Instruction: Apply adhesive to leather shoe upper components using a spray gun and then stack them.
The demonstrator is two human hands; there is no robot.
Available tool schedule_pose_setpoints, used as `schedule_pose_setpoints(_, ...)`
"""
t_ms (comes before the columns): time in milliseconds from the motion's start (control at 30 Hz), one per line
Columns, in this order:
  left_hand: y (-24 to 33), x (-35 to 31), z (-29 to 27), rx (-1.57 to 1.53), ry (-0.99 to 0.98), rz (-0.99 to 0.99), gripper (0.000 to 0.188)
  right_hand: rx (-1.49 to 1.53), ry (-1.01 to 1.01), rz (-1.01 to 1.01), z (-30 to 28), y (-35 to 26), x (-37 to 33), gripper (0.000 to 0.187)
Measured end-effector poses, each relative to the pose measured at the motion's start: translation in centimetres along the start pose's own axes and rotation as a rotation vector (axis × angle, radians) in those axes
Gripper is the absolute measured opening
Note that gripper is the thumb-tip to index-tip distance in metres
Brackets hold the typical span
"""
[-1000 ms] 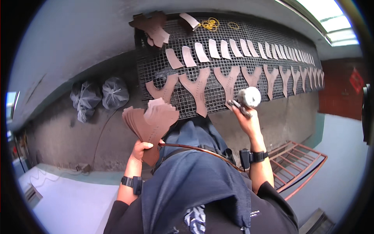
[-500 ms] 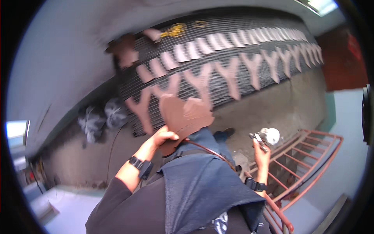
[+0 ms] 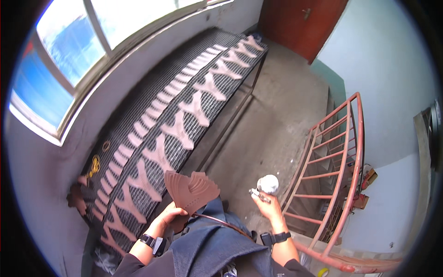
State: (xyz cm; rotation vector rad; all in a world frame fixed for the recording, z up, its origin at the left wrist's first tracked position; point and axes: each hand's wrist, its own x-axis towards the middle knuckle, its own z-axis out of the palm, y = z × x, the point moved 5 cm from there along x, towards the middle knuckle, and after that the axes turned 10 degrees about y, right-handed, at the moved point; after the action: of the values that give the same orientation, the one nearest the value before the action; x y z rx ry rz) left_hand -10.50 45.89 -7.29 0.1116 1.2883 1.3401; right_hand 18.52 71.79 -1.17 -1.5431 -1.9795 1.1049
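My left hand (image 3: 169, 216) grips a fanned stack of brown leather pieces (image 3: 191, 193) by its lower end, thumb on top. Out to the right, my right hand (image 3: 271, 208) is closed around a metal spray gun (image 3: 262, 195) with a round white cup (image 3: 268, 183). Left of me stands a long table with a black mesh top (image 3: 184, 57). On it lie a row of Y-shaped pale brown pieces (image 3: 195, 110) along the near side and a row of small strips (image 3: 154, 112) behind them. The stack is held near the table's front edge, above my apron (image 3: 217, 249).
A red metal railing (image 3: 342, 164) guards a stairwell on the right. Yellow cord (image 3: 94, 167) and dark brown pieces (image 3: 77, 198) lie at the table's left end. A reddish-brown door (image 3: 300, 27) is at the far end, and a thin hose (image 3: 221, 221) crosses my waist.
My view has swung to the right, bringing the window, door and more of the railing into sight. Both hands keep their hold on the leather stack and the spray gun.
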Motion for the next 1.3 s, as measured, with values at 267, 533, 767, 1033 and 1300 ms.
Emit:
schedule_pose_setpoints(267, 8.0, 14.2, 11.7, 0.226, -0.195, -0.098, 0.060, -0.057, 0.132, 0.195, -5.1, 5.8, 6.3, 0.032)
schedule_pose_setpoints(533, 17.3, 31.9, 21.0, 0.406, -0.419, -0.095, 0.052, -0.049, 0.417, 0.449, -11.3, 7.4, 15.6, 0.032)
schedule_pose_setpoints(767, 23.6, 42.8, 28.1, 0.480, -0.535, -0.237, 0.049, 0.063, 0.533, 0.447, -15.0, 5.8, 26.6, 0.025)
schedule_pose_setpoints(1033, 26.9, 51.3, 34.5, 0.298, -0.338, -0.305, 0.056, 0.066, 0.423, 0.355, -18.9, 9.2, 45.4, 0.025)
schedule_pose_setpoints(1300, 32.4, 56.5, 43.2, 0.336, -0.061, -0.094, 0.059, 0.188, 0.267, 0.170, -25.9, 14.1, 70.5, 0.022)
